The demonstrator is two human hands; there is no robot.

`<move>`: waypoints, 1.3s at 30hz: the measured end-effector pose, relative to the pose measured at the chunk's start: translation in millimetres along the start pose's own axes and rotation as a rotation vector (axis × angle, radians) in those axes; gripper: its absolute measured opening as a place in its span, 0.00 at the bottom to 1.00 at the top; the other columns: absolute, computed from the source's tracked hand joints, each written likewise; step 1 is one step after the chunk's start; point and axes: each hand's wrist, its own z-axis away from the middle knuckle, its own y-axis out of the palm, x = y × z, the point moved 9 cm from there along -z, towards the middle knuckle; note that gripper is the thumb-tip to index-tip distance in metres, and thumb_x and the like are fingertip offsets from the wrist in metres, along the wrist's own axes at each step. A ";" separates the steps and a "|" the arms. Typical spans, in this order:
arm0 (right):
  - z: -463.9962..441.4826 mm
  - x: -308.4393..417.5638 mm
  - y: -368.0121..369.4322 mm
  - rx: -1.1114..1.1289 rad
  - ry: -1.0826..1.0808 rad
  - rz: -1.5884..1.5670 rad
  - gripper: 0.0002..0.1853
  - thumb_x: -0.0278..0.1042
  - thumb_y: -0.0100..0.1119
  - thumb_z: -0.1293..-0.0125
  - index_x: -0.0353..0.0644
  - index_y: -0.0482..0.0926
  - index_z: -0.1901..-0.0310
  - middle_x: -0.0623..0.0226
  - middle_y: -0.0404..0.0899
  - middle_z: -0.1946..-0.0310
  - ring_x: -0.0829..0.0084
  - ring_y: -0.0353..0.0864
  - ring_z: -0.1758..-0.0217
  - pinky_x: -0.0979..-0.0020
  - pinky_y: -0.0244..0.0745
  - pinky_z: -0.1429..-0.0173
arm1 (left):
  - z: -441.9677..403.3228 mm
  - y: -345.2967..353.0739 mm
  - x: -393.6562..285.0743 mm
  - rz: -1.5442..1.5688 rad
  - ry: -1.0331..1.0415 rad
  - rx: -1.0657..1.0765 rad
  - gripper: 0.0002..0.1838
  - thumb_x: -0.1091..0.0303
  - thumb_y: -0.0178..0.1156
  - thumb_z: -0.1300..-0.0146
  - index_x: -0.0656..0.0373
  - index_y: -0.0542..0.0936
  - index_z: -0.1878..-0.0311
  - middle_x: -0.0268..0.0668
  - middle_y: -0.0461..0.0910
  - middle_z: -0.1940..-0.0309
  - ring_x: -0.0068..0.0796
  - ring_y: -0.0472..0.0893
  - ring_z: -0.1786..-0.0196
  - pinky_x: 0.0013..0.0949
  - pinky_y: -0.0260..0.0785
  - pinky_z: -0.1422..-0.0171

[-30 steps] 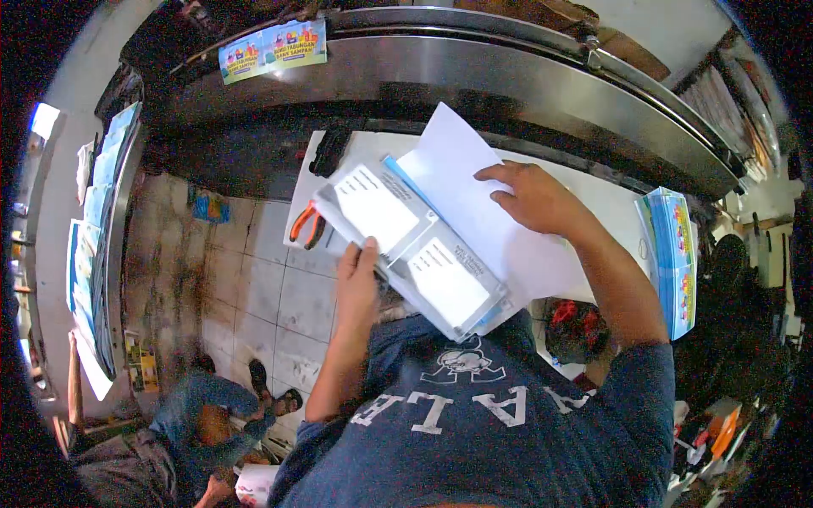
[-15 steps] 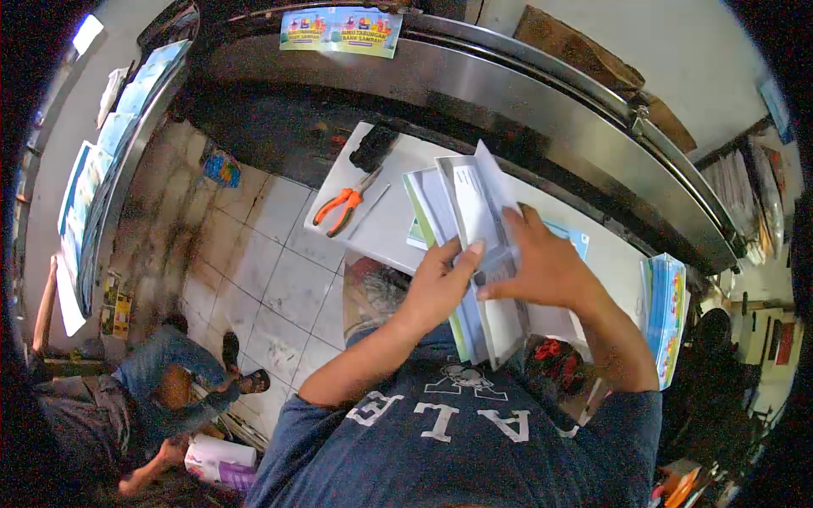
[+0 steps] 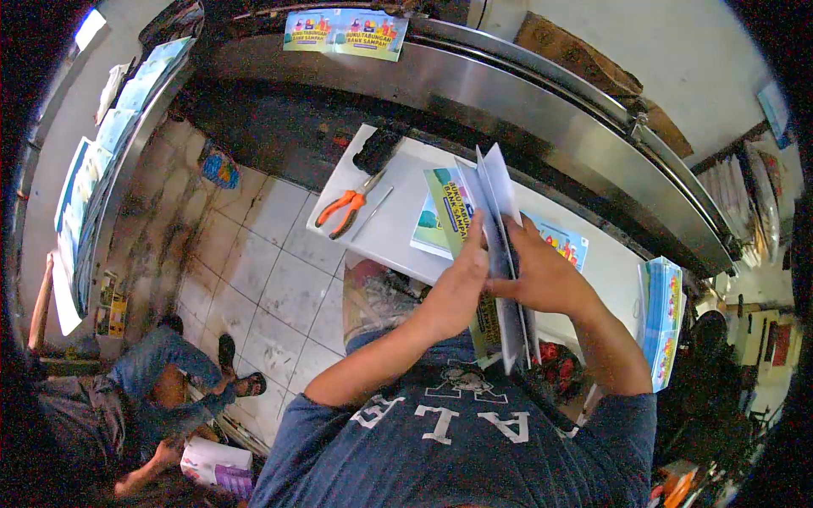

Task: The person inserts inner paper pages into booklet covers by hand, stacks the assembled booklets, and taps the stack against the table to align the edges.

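Note:
Between my two hands a bundle of printed sheets [image 3: 498, 190] stands nearly on edge over the white table [image 3: 406, 182]. My left hand [image 3: 461, 288] presses on its left side, where a green and yellow printed cover [image 3: 458, 210] shows. On the right side, my right hand [image 3: 542, 267] closes on the sheets, its fingertips partly hidden behind them. More blue printed sheets [image 3: 430, 230] lie beneath and behind the bundle. Orange-handled pliers [image 3: 343, 210] and a thin metal tool [image 3: 373, 211] rest at the table's left end.
A stack of printed booklets [image 3: 666, 322] sits at the table's right end. Beyond the table runs a metal machine bar [image 3: 508, 106]. At the lower left a person [image 3: 161, 381] sits near the floor with a white and purple package [image 3: 216, 466]. Sheets [image 3: 89, 186] fill the left rack.
The sheets, spread flat and then partly folded before, are now drawn together upright between both hands. My left hand has moved right and up; the printed cover has come into view.

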 end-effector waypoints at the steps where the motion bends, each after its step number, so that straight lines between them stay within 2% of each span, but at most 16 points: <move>1: 0.9 1.5 -0.4 -0.024 -0.015 0.001 0.42 0.42 0.60 0.40 0.28 0.52 0.32 0.34 0.52 0.32 0.40 0.58 0.30 0.54 0.57 0.27 | 1.1 2.3 2.4 0.063 -0.027 0.029 0.39 0.57 0.49 0.28 0.62 0.40 0.24 0.55 0.52 0.27 0.43 0.53 0.24 0.38 0.43 0.23; 4: -3.1 -17.2 -5.7 -0.133 -0.011 -0.065 0.34 0.35 0.53 0.39 0.27 0.56 0.34 0.32 0.59 0.36 0.40 0.61 0.32 0.54 0.58 0.27 | 4.4 -10.6 2.3 -0.070 0.060 -0.121 0.39 0.70 0.55 0.32 0.61 0.45 0.25 0.52 0.59 0.30 0.44 0.60 0.28 0.40 0.50 0.25; 5: -3.3 -24.8 -6.9 -0.139 -0.008 -0.066 0.34 0.35 0.53 0.39 0.27 0.56 0.34 0.32 0.59 0.36 0.40 0.61 0.32 0.54 0.58 0.27 | 1.8 -22.0 -2.6 -0.180 0.189 -0.237 0.42 0.79 0.60 0.41 0.61 0.49 0.26 0.51 0.61 0.34 0.46 0.63 0.31 0.42 0.55 0.27; 8: -1.8 -31.5 -18.7 -0.162 -0.034 -0.122 0.27 0.27 0.44 0.40 0.29 0.64 0.38 0.37 0.67 0.40 0.42 0.66 0.35 0.57 0.58 0.29 | 16.8 -43.5 4.0 -0.717 0.148 -0.495 0.49 0.81 0.64 0.50 0.60 0.50 0.26 0.55 0.53 0.31 0.53 0.55 0.27 0.45 0.49 0.24; 10: 4.0 -38.3 -28.1 -0.086 0.162 -0.133 0.26 0.26 0.45 0.41 0.31 0.66 0.39 0.39 0.71 0.43 0.43 0.68 0.37 0.57 0.60 0.30 | 17.9 -49.2 1.6 -0.731 0.130 -0.491 0.48 0.80 0.64 0.50 0.60 0.50 0.26 0.56 0.52 0.30 0.55 0.53 0.27 0.46 0.47 0.23; 13: 13.2 -73.4 -40.1 -0.219 0.057 -0.042 0.25 0.27 0.47 0.41 0.30 0.68 0.41 0.38 0.72 0.45 0.44 0.69 0.37 0.57 0.62 0.31 | 27.9 -80.2 0.4 -0.793 0.164 -0.538 0.46 0.80 0.62 0.48 0.60 0.51 0.26 0.56 0.51 0.28 0.55 0.52 0.26 0.46 0.45 0.23; 18: 35.1 -82.5 -86.4 -0.175 0.121 0.108 0.24 0.27 0.49 0.39 0.33 0.68 0.39 0.41 0.73 0.46 0.45 0.74 0.43 0.54 0.68 0.36 | 39.7 -159.5 -47.5 -0.806 0.312 -0.686 0.37 0.83 0.56 0.44 0.63 0.59 0.30 0.53 0.57 0.30 0.51 0.57 0.27 0.43 0.49 0.24; 20: 33.6 -93.0 -90.4 -0.163 0.126 0.092 0.24 0.27 0.50 0.40 0.34 0.69 0.40 0.42 0.75 0.47 0.46 0.75 0.43 0.55 0.68 0.36 | 27.1 -197.2 -30.4 -0.754 0.253 -0.651 0.35 0.82 0.56 0.43 0.62 0.61 0.30 0.54 0.57 0.30 0.52 0.58 0.28 0.43 0.51 0.25; 22: 33.5 -78.0 -98.9 -0.318 -0.122 0.289 0.26 0.26 0.50 0.41 0.36 0.68 0.39 0.44 0.76 0.49 0.46 0.76 0.45 0.55 0.71 0.39 | 8.0 -202.5 -13.8 -0.707 0.205 -0.615 0.33 0.81 0.56 0.43 0.62 0.63 0.31 0.55 0.57 0.30 0.53 0.59 0.28 0.42 0.53 0.26; 24: 23.6 -66.1 -99.1 -0.272 -0.069 0.245 0.25 0.26 0.50 0.42 0.36 0.69 0.40 0.45 0.77 0.50 0.47 0.76 0.46 0.55 0.73 0.41 | -6.0 -176.7 3.8 -0.984 0.146 -0.452 0.29 0.80 0.57 0.42 0.61 0.68 0.35 0.57 0.57 0.30 0.56 0.60 0.29 0.40 0.57 0.28; 26: 11.1 -54.9 -95.4 -0.236 -0.030 0.209 0.24 0.25 0.49 0.42 0.36 0.71 0.41 0.45 0.77 0.50 0.47 0.77 0.47 0.55 0.74 0.43 | -10.6 -176.9 22.0 -1.024 0.170 -0.442 0.25 0.76 0.57 0.41 0.56 0.73 0.38 0.53 0.58 0.30 0.56 0.59 0.28 0.49 0.53 0.27; 28: 9.3 -50.6 -84.2 -0.215 -0.014 0.298 0.22 0.24 0.48 0.43 0.38 0.73 0.44 0.48 0.77 0.50 0.49 0.78 0.48 0.55 0.76 0.46 | -7.5 -163.7 25.4 -1.381 -0.015 -0.391 0.23 0.73 0.57 0.43 0.54 0.77 0.42 0.46 0.61 0.29 0.54 0.58 0.27 0.59 0.48 0.28; 30: 8.4 -48.7 -80.2 -0.160 0.032 0.330 0.21 0.24 0.47 0.42 0.38 0.73 0.45 0.50 0.77 0.49 0.50 0.79 0.48 0.55 0.77 0.46 | -5.8 -167.1 20.9 -1.357 0.029 -0.367 0.22 0.72 0.57 0.46 0.52 0.79 0.45 0.42 0.65 0.31 0.51 0.58 0.26 0.65 0.41 0.28; 33: 10.4 -43.9 -78.4 -0.152 -0.044 0.330 0.23 0.23 0.48 0.43 0.39 0.72 0.44 0.50 0.76 0.48 0.51 0.79 0.48 0.56 0.77 0.46 | -2.7 -173.7 20.0 -1.334 0.150 -0.232 0.17 0.76 0.56 0.48 0.54 0.81 0.53 0.42 0.69 0.34 0.48 0.60 0.27 0.64 0.44 0.27; 35: 11.3 -43.5 -74.6 -0.138 -0.107 0.359 0.30 0.21 0.46 0.45 0.40 0.69 0.37 0.51 0.70 0.38 0.49 0.75 0.43 0.58 0.72 0.39 | -1.8 -185.4 20.2 -1.286 0.205 -0.176 0.16 0.78 0.56 0.48 0.55 0.81 0.55 0.41 0.70 0.34 0.48 0.60 0.27 0.63 0.46 0.27; 39: 11.5 -35.5 -72.5 -0.090 -0.053 0.385 0.29 0.21 0.47 0.45 0.40 0.69 0.37 0.53 0.71 0.39 0.50 0.77 0.44 0.57 0.74 0.41 | -11.6 -192.0 10.0 -1.174 0.288 -0.057 0.12 0.80 0.55 0.47 0.57 0.80 0.60 0.40 0.73 0.38 0.50 0.63 0.29 0.60 0.49 0.27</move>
